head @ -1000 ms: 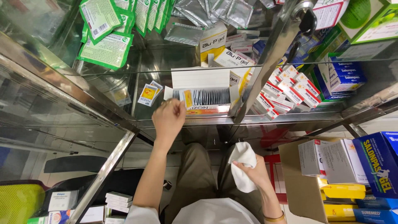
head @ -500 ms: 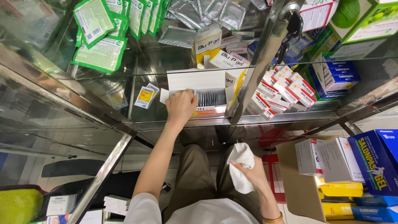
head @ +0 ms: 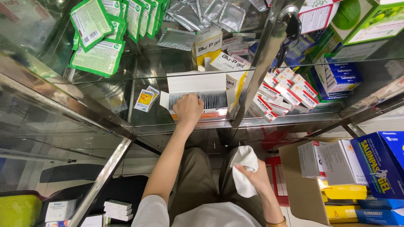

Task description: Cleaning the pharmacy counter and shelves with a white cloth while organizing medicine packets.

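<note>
My left hand (head: pixel 188 110) reaches into an open white box (head: pixel 198 84) on a glass cabinet shelf. Its fingers rest on the row of thin dark sachets (head: pixel 214 100) standing inside the box. I cannot tell whether it grips one. My right hand (head: pixel 253 176) stays low near my lap, closed around a crumpled white cloth (head: pixel 244 173).
Green sachet packs (head: pixel 99 38) and silver foil packs (head: pixel 210 12) lie on the shelves beyond. Red-and-white small boxes (head: pixel 280 92) sit right of a metal cabinet post (head: pixel 261 63). A cardboard carton (head: pixel 303 189) with boxes, beside blue boxes (head: pixel 378 164), stands at the right. White boxes (head: pixel 118 208) are stacked lower left.
My left hand has risen from below the shelf edge into the open white box and now touches the sachets. The right hand with the cloth has barely moved.
</note>
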